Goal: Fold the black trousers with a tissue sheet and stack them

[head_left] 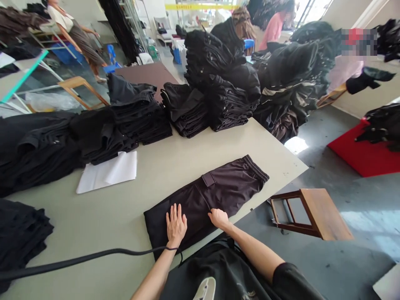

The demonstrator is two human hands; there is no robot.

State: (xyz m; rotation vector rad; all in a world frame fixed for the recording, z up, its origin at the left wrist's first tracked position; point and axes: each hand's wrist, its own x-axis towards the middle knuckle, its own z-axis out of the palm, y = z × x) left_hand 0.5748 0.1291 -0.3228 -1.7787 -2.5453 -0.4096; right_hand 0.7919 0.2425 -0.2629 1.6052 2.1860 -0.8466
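A pair of dark cargo trousers (231,187) lies folded lengthwise on the pale table (268,137), its elastic waistband to the far right and a flap pocket on its upper side. My left hand (176,225) rests flat on the leg part, fingers stretched out. On the near half of the same garment, by the pocket seam, my right hand (219,218) is closed with fingers curled against the cloth. Whatever those fingers pinch, if anything, is hidden. A black cord (93,255) runs from the left to my left wrist.
Folded dark garments (143,116) stand in stacks along the table's far side, with white paper (109,173) before them. Another dark pile (21,237) lies at left. A wooden stool (325,212) stands right of the table. A person (73,33) is at the back left.
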